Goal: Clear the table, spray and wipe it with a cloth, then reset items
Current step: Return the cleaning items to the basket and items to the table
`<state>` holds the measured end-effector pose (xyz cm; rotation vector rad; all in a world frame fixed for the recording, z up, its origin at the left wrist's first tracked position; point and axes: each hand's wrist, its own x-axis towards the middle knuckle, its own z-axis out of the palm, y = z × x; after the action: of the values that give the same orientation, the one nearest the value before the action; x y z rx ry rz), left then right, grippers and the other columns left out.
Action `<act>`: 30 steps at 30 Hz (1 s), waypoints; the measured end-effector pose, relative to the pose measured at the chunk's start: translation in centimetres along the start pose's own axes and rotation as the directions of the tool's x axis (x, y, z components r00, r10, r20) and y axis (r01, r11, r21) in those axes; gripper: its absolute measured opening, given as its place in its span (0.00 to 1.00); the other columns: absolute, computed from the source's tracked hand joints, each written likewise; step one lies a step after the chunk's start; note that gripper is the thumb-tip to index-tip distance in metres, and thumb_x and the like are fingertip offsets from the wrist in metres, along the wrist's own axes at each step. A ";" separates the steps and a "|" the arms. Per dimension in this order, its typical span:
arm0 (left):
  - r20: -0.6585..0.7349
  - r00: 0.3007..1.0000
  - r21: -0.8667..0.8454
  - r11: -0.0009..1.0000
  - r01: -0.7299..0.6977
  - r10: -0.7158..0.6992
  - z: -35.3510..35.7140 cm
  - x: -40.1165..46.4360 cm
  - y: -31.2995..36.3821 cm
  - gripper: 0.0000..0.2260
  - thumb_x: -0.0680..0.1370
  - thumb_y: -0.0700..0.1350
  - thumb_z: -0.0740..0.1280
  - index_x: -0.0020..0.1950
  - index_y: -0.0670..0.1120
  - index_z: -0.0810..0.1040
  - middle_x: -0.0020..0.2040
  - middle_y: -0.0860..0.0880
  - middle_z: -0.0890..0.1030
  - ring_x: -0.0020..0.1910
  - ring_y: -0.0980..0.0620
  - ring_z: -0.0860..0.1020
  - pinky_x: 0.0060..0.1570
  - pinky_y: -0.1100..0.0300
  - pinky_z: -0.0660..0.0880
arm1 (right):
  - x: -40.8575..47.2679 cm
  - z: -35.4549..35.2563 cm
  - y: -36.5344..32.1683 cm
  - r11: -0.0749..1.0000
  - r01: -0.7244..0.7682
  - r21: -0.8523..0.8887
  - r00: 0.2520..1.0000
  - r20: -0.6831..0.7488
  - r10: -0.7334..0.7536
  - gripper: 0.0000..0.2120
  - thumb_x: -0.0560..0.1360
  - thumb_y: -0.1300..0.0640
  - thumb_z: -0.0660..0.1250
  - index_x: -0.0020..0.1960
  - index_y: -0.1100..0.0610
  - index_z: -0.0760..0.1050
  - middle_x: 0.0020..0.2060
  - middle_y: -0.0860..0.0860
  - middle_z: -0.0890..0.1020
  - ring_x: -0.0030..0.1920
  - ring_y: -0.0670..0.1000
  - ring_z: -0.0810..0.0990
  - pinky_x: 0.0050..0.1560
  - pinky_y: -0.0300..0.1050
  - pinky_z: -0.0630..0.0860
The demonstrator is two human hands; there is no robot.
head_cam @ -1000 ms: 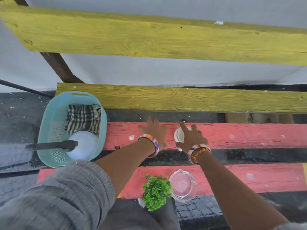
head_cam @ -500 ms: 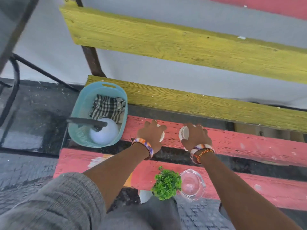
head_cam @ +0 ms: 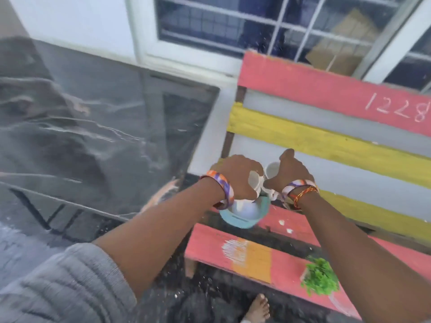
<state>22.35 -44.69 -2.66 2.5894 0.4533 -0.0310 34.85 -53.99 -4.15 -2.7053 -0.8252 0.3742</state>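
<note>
Head view shows two white cups, one gripped in the left hand, the other in the right hand, lifted above the teal basket on the painted counter. They look light, hard and breakable; hold around the body, I think. A small green plant stands near.

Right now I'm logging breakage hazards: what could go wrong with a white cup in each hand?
The left hand and right hand hold their white cups very close together, so they may knock and chip. They hang above the teal basket at the bench end, so a slip could drop one. The frame is blurred.
</note>
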 end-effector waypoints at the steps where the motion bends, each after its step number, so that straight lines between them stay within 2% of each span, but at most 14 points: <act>1: -0.027 0.999 -0.007 1.000 0.020 -0.020 -1.8 -1.5 -1.2 0.19 0.68 0.47 0.69 0.59 0.55 0.76 0.55 0.47 0.79 0.55 0.45 0.77 0.49 0.60 0.71 | -0.7 -0.1 -2.4 0.999 0.035 0.015 0.999 -0.008 -0.035 0.34 0.62 0.54 0.74 0.61 0.60 0.60 0.49 0.56 0.76 0.54 0.61 0.77 0.46 0.50 0.72; 5: -0.132 0.986 0.011 0.994 0.104 -0.102 -8.0 -5.9 -6.5 0.23 0.63 0.50 0.70 0.58 0.58 0.76 0.56 0.48 0.80 0.54 0.45 0.79 0.51 0.58 0.75 | -2.8 -0.6 -11.0 0.981 0.188 0.036 0.982 -0.002 -0.188 0.34 0.63 0.53 0.75 0.59 0.61 0.58 0.43 0.54 0.74 0.51 0.61 0.78 0.42 0.48 0.71; 9: -0.139 0.971 0.059 0.977 0.203 -0.194 -12.7 -8.1 -11.1 0.24 0.59 0.51 0.68 0.56 0.58 0.78 0.52 0.51 0.81 0.53 0.46 0.79 0.52 0.54 0.77 | -3.3 -1.2 -16.7 0.965 0.251 0.081 0.965 0.052 -0.256 0.37 0.64 0.52 0.76 0.64 0.63 0.60 0.50 0.57 0.75 0.50 0.59 0.77 0.42 0.45 0.70; 11: -0.130 0.966 0.096 0.967 0.235 -0.221 -15.1 -8.5 -13.2 0.23 0.61 0.49 0.69 0.56 0.57 0.78 0.51 0.50 0.80 0.52 0.46 0.79 0.52 0.55 0.77 | -2.7 -1.4 -19.2 0.955 0.277 0.103 0.957 0.060 -0.284 0.35 0.64 0.51 0.76 0.63 0.61 0.62 0.51 0.56 0.75 0.47 0.56 0.74 0.43 0.44 0.71; 14: -0.154 0.959 0.123 0.958 0.258 -0.239 -18.6 -8.1 -16.4 0.23 0.62 0.48 0.68 0.58 0.56 0.77 0.54 0.50 0.80 0.53 0.47 0.79 0.54 0.53 0.78 | -0.9 -1.3 -22.5 0.946 0.303 0.114 0.947 0.070 -0.312 0.36 0.63 0.50 0.76 0.64 0.60 0.64 0.54 0.56 0.76 0.51 0.57 0.76 0.47 0.46 0.74; 16: -0.168 0.956 0.135 0.956 0.262 -0.239 -20.7 -7.2 -18.7 0.22 0.64 0.47 0.69 0.58 0.56 0.77 0.51 0.51 0.79 0.53 0.47 0.78 0.55 0.52 0.77 | 0.7 -1.0 -24.5 0.938 0.324 0.125 0.941 0.057 -0.333 0.33 0.63 0.51 0.76 0.62 0.60 0.67 0.55 0.56 0.76 0.53 0.57 0.76 0.50 0.47 0.75; 18: -0.160 0.957 0.164 0.950 0.266 -0.240 -23.1 -5.7 -21.1 0.23 0.63 0.48 0.68 0.59 0.55 0.77 0.48 0.53 0.76 0.52 0.48 0.77 0.55 0.54 0.77 | 2.7 -0.6 -26.5 0.932 0.339 0.132 0.937 0.042 -0.347 0.30 0.63 0.51 0.76 0.61 0.60 0.70 0.56 0.56 0.76 0.54 0.57 0.76 0.53 0.48 0.75; 22: -0.157 0.952 0.133 0.950 0.284 -0.262 -27.6 -2.4 -25.6 0.27 0.58 0.51 0.64 0.57 0.57 0.77 0.49 0.55 0.75 0.50 0.50 0.76 0.53 0.57 0.77 | 7.2 -0.1 -31.0 0.940 0.308 0.150 0.943 0.084 -0.322 0.29 0.63 0.50 0.75 0.61 0.54 0.71 0.56 0.52 0.76 0.55 0.54 0.76 0.55 0.45 0.76; 25: -0.194 0.942 0.076 0.953 0.294 -0.276 -30.2 -0.4 -29.1 0.23 0.58 0.49 0.65 0.53 0.57 0.78 0.51 0.54 0.78 0.52 0.49 0.79 0.52 0.54 0.79 | 10.0 0.1 -34.6 0.948 0.286 0.141 0.949 0.097 -0.300 0.26 0.63 0.50 0.74 0.59 0.52 0.71 0.49 0.50 0.75 0.48 0.52 0.74 0.39 0.38 0.72; 26: -0.197 0.940 0.060 0.953 0.296 -0.279 -31.0 0.1 -30.2 0.23 0.60 0.49 0.66 0.54 0.58 0.78 0.52 0.54 0.78 0.52 0.49 0.78 0.53 0.55 0.78 | 10.9 0.2 -35.9 0.948 0.283 0.143 0.949 0.102 -0.299 0.25 0.63 0.51 0.74 0.58 0.53 0.70 0.48 0.50 0.75 0.47 0.52 0.74 0.37 0.38 0.70; 30: -0.196 0.938 0.021 0.955 0.295 -0.286 -33.3 1.5 -34.3 0.20 0.65 0.47 0.67 0.55 0.60 0.76 0.55 0.55 0.77 0.53 0.49 0.77 0.53 0.56 0.77 | 13.5 0.6 -40.7 0.945 0.265 0.190 0.950 0.117 -0.290 0.25 0.63 0.54 0.74 0.56 0.57 0.70 0.49 0.52 0.76 0.48 0.54 0.75 0.44 0.43 0.74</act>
<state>10.57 -0.03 9.72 2.5617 0.9147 0.1071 25.11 -13.75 7.10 -2.3808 -1.1427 0.5513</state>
